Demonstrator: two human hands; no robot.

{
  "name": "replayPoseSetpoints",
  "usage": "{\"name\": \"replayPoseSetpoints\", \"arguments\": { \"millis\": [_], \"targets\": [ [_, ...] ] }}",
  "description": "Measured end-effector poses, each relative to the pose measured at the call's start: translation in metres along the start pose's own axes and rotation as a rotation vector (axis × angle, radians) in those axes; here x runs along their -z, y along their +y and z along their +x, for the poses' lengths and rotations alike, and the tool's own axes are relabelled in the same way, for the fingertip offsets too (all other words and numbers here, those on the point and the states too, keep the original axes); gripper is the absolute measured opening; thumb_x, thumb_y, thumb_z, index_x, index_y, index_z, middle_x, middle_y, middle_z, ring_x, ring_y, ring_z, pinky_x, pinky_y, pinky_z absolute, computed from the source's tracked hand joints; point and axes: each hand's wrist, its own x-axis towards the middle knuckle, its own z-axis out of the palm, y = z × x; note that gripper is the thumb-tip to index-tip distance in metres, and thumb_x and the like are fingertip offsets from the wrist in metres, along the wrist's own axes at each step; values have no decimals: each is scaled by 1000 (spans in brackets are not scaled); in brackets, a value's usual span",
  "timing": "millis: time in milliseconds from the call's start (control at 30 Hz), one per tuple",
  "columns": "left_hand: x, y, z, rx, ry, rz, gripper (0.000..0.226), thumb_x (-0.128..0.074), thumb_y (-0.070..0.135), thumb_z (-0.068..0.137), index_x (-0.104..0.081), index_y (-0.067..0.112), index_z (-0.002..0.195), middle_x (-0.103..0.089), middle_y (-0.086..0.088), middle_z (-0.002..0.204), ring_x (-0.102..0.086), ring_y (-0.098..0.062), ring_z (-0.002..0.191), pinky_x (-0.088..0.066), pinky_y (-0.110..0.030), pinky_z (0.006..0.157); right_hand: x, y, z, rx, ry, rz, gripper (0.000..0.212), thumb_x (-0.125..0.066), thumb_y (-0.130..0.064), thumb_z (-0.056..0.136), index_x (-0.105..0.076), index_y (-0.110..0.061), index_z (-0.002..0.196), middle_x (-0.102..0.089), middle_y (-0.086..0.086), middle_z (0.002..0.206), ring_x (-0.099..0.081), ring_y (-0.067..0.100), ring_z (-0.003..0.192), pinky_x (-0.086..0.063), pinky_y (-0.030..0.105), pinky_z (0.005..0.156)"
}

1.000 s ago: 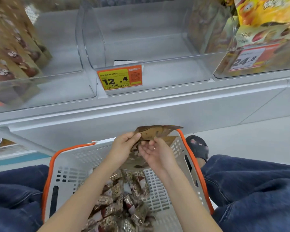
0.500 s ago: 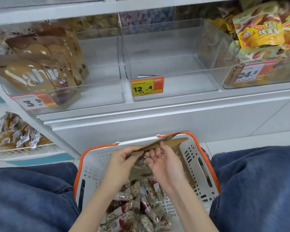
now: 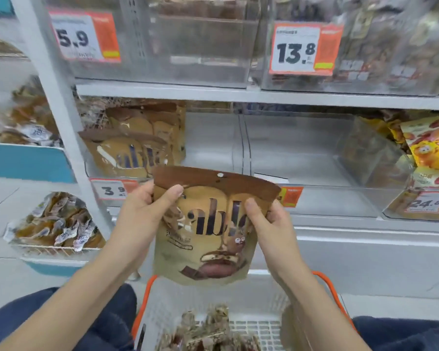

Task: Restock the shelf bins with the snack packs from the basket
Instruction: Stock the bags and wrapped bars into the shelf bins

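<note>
Now both hands, the left hand (image 3: 143, 211) and right hand (image 3: 269, 219), pinch the upper sides of a tan-and-brown foil snack pouch (image 3: 208, 231), held upright above the orange-rimmed white plastic basket (image 3: 322, 282). Next, apparently, it goes up-left of the basket, into the clear plastic shelf bin (image 3: 208, 148) of matching pouches.

Upright brown snack pouch (image 3: 208, 231) above basket (image 3: 325, 282)

Tan-and-brown snack pack (image 3: 208, 239); orange-rimmed basket (image 3: 147, 295)
</note>
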Motion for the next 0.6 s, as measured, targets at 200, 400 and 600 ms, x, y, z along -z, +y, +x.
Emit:
{"name": "replayPoseSetpoints", "arguments": {
  "millis": [200,400,600],
  "targets": [
    [14,35,56,-316,144,10,20,-56,11,92,-57,28,83,-64,9,57,-58,-6,47,-46,-19,46,-51,-61,80,385,-33,-73,35,-57,-6,92,-68,-34,74,-62,-16,61,-53,2,56,-45,19,54],
    [41,19,104,-523,318,279,19,-57,45,83,-46,36,70,-45,-13,77,-52,-34,76,-45,-45,68,-79,-77,133,816,15,-179,24,-58,-5,90,-66,-27,86,-62,-17,80,-57,8,79,-46,25,76],
    [37,-16,123,-576,253,510,24,-64,15,85,-63,27,65,-58,3,74,-56,-16,80,-39,-12,76,-35,-32,150,869,91,-645,22,-67,-11,86,-72,-30,98,-48,-4,95,-45,16,94,-36,24,84]
  ]
}}
